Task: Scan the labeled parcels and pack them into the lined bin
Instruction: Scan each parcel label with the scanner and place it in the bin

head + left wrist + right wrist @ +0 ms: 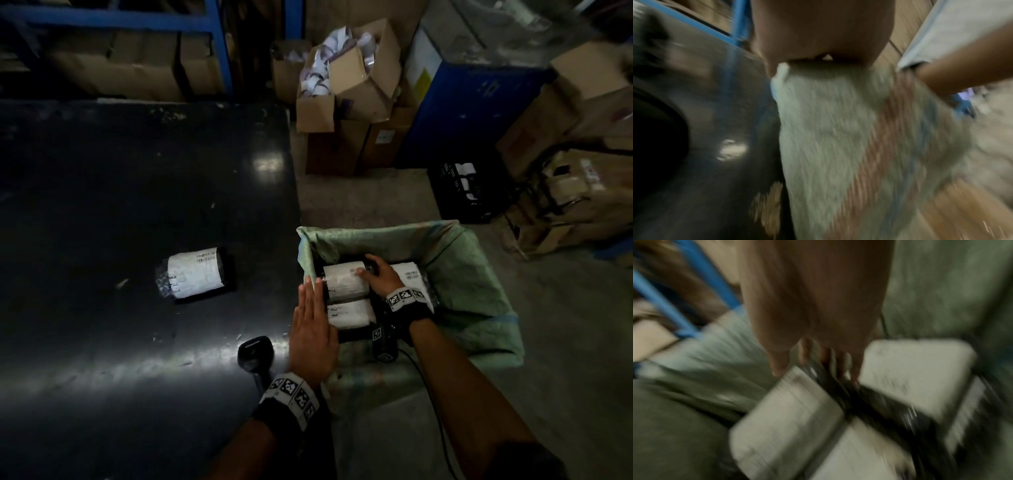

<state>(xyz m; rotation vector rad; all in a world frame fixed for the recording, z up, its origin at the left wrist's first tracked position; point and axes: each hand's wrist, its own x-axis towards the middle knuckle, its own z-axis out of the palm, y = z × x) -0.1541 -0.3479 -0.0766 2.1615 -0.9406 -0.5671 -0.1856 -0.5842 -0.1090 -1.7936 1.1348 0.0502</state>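
Parcels with white paper labels and black wrap are mostly packed: three lie close together in the big bin lined with a green woven sack (479,274), at the lower right of the head view. One more labeled parcel (195,274) waits alone on the wide black table (102,188), left of the middle.

The right hand (378,275) curls its fingers over the top parcel in the bin (344,281). If it lets go too soon, I think that parcel could tip into the gap.

The left hand (313,334) is flat, fingers pressed together, against the bin's near edge. A hard push might slide the bin.

The small black scanner (255,353) lies beside that wrist; a bump could knock it away.
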